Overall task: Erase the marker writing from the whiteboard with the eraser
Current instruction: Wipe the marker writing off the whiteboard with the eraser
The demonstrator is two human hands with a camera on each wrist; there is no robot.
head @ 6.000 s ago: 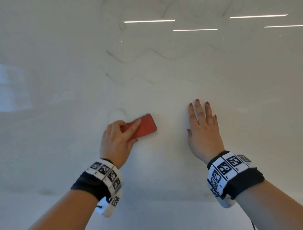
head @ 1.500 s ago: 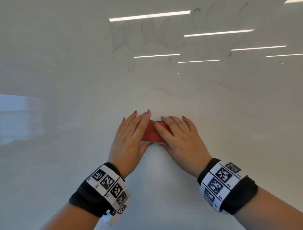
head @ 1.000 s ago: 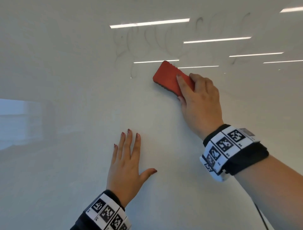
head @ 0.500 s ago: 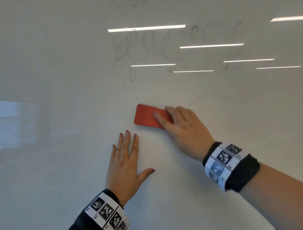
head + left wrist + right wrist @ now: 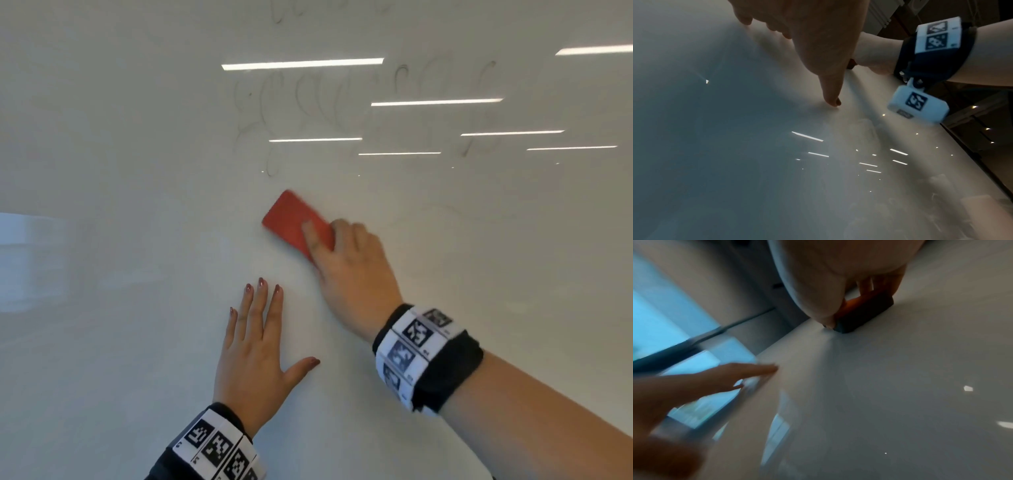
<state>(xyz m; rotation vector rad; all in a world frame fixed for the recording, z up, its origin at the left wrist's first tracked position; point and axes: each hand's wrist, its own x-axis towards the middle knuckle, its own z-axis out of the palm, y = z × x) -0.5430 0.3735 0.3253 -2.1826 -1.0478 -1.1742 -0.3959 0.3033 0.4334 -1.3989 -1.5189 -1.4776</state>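
Right hand [image 5: 352, 270] grips the red eraser [image 5: 291, 221] flat against the whiteboard [image 5: 120, 137], just under the faint writing [image 5: 308, 102]. Left hand [image 5: 255, 353] is spread open, palm on the board below it.

The head camera is looking forward at the whiteboard [image 5: 137, 342] from close by, taking in both hands from behind. The left wrist camera is sitting under the left hand [image 5: 818, 40], almost against the board, facing along the palm and catching the right wrist just beyond the thumb. The right wrist camera is peering along the right hand [image 5: 818, 272] toward its grip on the eraser [image 5: 863, 316], very near and blurred, with the left hand showing below the grip. All three are sharing the board
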